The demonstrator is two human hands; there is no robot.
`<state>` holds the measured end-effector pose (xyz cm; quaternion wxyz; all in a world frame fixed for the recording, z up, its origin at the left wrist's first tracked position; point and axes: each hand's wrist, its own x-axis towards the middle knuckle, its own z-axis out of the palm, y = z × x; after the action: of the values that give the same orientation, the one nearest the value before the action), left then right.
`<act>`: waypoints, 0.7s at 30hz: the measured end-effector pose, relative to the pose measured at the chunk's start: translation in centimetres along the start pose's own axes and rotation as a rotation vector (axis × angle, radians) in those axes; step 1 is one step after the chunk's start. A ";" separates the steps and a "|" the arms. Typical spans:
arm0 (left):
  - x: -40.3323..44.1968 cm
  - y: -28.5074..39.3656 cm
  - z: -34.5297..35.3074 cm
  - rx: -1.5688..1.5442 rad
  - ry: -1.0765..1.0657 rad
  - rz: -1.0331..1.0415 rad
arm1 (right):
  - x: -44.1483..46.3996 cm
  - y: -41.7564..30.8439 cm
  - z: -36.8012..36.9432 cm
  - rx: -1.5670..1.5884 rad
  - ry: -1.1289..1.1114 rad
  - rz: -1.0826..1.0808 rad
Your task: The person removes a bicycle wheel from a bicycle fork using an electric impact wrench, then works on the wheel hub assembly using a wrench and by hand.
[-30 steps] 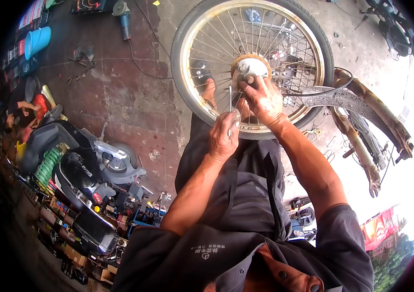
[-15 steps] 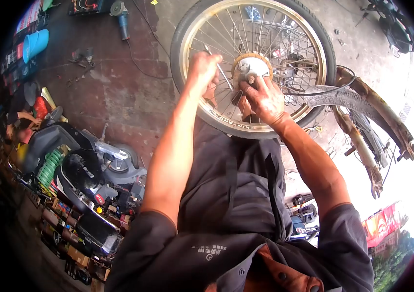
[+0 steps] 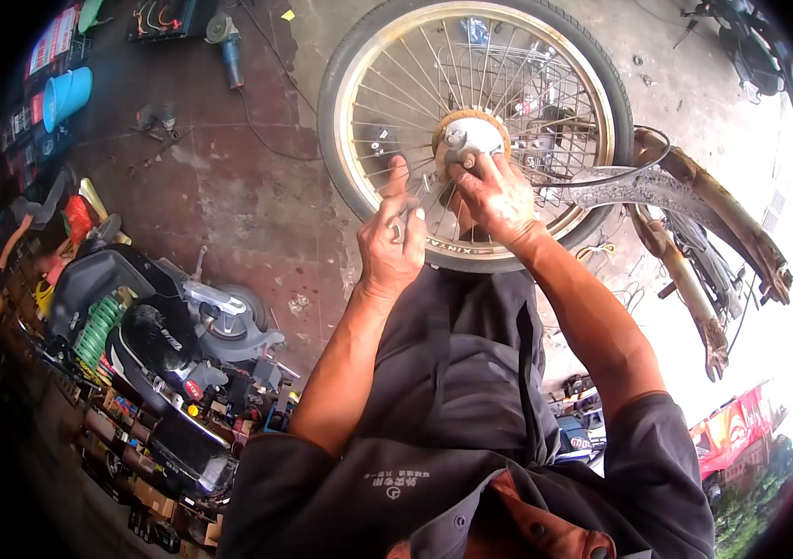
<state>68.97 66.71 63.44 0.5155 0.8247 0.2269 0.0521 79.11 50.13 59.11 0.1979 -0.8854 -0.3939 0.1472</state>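
Observation:
A spoked wheel [image 3: 350,172] with a black tyre and a rusty rim lies in front of my legs. At its centre is a silver hub [image 3: 474,136] with a brownish ring around it. My right hand [image 3: 499,197] reaches over the spokes, its fingers closed at the axle end of the hub. Left of it, over the lower left rim, my left hand [image 3: 392,250] is closed around a slim metal wrench [image 3: 426,183], mostly hidden by the fingers. A dark curved fender and rusty fork [image 3: 676,238] lie against the wheel's right side.
An angle grinder [image 3: 230,58] with its cord lies on the floor at the upper left. A blue bucket [image 3: 67,97] stands far left. Scooter parts [image 3: 168,340] and boxes crowd the lower left, with another person's arm [image 3: 13,244] beyond. A wire basket [image 3: 559,79] is beneath the wheel.
My left hand swung up to the left side of the wheel with the wrench, then came back down to the lower rim. My right hand has stayed at the hub.

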 end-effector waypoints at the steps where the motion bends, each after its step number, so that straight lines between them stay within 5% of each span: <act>1: -0.5 -0.2 0.2 0.051 0.021 0.063 | -0.1 0.1 0.2 0.011 0.012 -0.008; 16: -0.2 -0.8 1.5 0.122 -0.014 0.186 | -0.1 0.2 0.5 0.036 0.027 0.003; 21: 11.0 -2.8 2.1 -0.009 -0.280 -0.444 | -0.1 0.0 0.5 0.034 -0.001 0.026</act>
<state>78.59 70.70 58.42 0.5444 0.7515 0.3284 -0.1761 78.80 50.14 58.71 0.2108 -0.8869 -0.3798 0.1571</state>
